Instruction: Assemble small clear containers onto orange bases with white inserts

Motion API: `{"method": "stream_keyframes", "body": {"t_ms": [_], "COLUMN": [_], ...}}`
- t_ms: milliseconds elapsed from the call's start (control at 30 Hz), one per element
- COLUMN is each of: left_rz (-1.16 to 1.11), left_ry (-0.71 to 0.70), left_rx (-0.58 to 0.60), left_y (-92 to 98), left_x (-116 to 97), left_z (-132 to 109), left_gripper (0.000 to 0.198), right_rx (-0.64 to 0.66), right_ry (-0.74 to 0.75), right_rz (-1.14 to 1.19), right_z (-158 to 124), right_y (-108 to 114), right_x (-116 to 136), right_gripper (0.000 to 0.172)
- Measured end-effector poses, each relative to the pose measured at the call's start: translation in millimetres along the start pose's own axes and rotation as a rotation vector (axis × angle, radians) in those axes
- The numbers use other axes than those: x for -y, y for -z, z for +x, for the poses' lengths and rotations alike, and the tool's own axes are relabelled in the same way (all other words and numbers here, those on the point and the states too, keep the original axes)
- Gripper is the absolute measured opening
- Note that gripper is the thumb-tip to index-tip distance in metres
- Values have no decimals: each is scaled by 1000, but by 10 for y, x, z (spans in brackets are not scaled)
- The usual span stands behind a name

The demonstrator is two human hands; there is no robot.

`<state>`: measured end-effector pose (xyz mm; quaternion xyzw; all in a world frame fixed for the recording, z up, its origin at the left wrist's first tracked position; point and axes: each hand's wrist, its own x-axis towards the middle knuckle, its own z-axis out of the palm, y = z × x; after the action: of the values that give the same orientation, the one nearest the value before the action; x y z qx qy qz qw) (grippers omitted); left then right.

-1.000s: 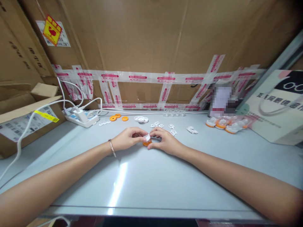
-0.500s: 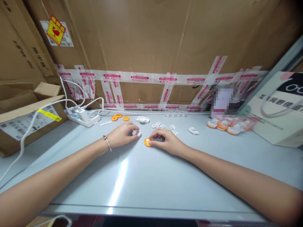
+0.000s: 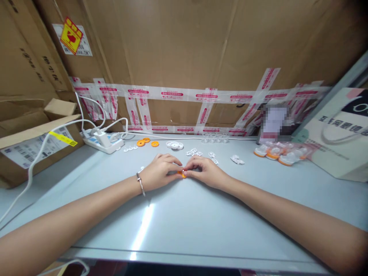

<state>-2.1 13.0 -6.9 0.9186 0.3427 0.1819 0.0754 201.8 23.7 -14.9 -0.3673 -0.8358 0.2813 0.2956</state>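
Between my two hands, a small orange plastic disc (image 3: 184,174) shows just above the table, mostly covered by fingers. My left hand (image 3: 161,171), with a bracelet at the wrist, grips its left side between thumb and fingers. On the right side, my right hand (image 3: 204,171) pinches the same disc with thumb and forefinger. Whether a white part sits in or on the disc is hard to make out. A small white piece (image 3: 142,168) lies on the table just behind my left wrist. Farther back are white round parts (image 3: 174,145) and orange rings (image 3: 155,144).
White cut-out pieces (image 3: 194,152), clear round parts (image 3: 215,138) and a white cluster (image 3: 237,160) lie behind my right hand. Orange-based clear assemblies (image 3: 283,155) sit at right beside a printed bag (image 3: 330,142). A power strip (image 3: 106,143) and carton (image 3: 37,149) stand left.
My left hand has moved right, from the white round part it held, to the orange disc in my right hand. The hands now meet. The view has shifted slightly.
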Motion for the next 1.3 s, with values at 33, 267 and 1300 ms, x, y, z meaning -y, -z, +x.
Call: {"method": "stream_keyframes", "body": {"t_ms": [33, 267, 1300], "left_rz": [10, 86, 37], "left_ry": [-3, -49, 82], "left_rx": [1, -15, -76], "left_y": [-1, 11, 109], "left_x": [-5, -97, -16], "left_z": [-7, -37, -88], "left_gripper": [21, 26, 34], "right_rx": [4, 3, -81], "right_ry": [-6, -45, 162], "right_rz": [-22, -128, -77], "right_z": [1, -5, -83], "right_y": [8, 50, 41], "right_x": [22, 140, -2], "right_gripper": [16, 5, 26]}}
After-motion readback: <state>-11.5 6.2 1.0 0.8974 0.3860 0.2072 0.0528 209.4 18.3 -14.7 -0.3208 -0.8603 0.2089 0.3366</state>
